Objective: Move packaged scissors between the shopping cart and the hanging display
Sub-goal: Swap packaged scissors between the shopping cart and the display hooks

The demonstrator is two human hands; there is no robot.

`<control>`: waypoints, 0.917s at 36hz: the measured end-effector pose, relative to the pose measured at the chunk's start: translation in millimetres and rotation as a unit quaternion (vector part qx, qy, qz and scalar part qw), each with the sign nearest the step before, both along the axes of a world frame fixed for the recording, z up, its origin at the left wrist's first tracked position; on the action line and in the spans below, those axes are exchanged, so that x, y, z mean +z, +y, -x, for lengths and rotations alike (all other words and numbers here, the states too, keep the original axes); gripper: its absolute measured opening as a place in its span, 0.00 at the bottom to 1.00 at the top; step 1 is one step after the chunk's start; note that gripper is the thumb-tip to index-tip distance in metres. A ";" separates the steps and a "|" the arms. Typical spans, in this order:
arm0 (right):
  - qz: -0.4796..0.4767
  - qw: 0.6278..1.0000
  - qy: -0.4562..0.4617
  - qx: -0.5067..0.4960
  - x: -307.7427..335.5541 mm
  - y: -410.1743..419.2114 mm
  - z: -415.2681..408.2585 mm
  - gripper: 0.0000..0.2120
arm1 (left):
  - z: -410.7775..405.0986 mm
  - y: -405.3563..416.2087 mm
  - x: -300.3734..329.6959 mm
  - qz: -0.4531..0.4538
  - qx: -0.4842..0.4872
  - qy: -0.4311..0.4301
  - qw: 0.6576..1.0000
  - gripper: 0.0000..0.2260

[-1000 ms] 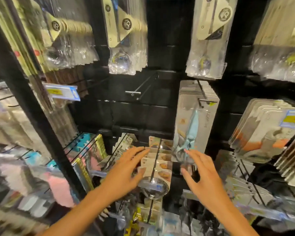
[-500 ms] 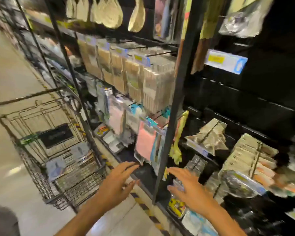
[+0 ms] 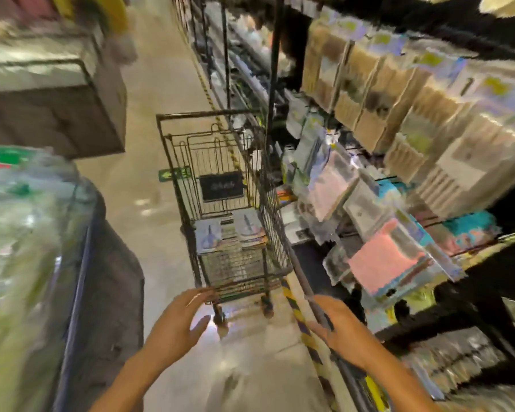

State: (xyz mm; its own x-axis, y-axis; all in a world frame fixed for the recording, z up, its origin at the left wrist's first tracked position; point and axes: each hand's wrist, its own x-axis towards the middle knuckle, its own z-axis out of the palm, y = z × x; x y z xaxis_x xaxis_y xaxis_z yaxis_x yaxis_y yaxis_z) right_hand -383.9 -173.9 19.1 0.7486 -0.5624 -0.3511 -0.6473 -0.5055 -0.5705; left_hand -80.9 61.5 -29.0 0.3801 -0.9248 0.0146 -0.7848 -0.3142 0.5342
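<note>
Shopping cart (image 3: pixel 188 162): wire, standing in the aisle beside the hanging display (image 3: pixel 399 162). Contents: 2 stacks of packaged scissors (image 3: pixel 229 231) on the basket floor.
Left hand (image 3: pixel 177 325): fingers spread, empty, near the cart's front edge.
Right hand (image 3: pixel 344 328): fingers relaxed, empty.

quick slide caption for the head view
Both empty hands, left hand and right hand, reach toward a shopping cart holding packaged scissors beside hanging displays.
</note>
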 end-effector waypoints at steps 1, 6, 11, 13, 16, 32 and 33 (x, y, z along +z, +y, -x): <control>-0.009 1.000 -0.006 0.010 -6.4 -4.4 -7.7 0.30 | -5.6 1.3 -1.7 -0.004 0.007 -0.004 1.000 0.25; 0.017 0.997 -0.016 0.073 -17.1 -33.9 -58.6 0.25 | -28.7 -6.6 -6.6 -0.039 0.043 -0.010 0.998 0.22; 0.025 0.992 -0.005 0.120 -46.2 -84.1 -111.6 0.27 | -52.6 -33.4 -16.5 -0.067 0.075 -0.008 0.995 0.23; 0.022 0.991 -0.001 0.133 -51.5 -104.2 -135.0 0.26 | -61.2 -50.3 -18.1 -0.078 0.080 -0.012 0.994 0.23; -0.009 0.990 -0.014 0.138 -55.4 -132.2 -165.2 0.25 | -72.1 -76.6 -15.1 -0.095 0.078 -0.025 0.992 0.23; -0.040 0.983 0.060 0.166 -105.5 -227.4 -285.9 0.25 | -145.0 -200.3 -53.8 -0.151 0.103 0.020 0.983 0.28; -0.040 0.983 0.062 0.165 -108.8 -230.1 -291.9 0.25 | -153.3 -205.4 -59.4 -0.157 0.105 0.024 0.982 0.28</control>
State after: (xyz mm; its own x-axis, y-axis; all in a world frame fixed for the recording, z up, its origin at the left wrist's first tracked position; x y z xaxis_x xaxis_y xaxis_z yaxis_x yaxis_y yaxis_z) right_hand -92.1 -404.0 -89.7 0.8344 -0.2626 -0.4845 -0.5225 -0.6569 -0.5437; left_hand 72.4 -143.9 -88.4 0.5555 -0.7827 -0.2805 -0.6623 -0.6205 0.4199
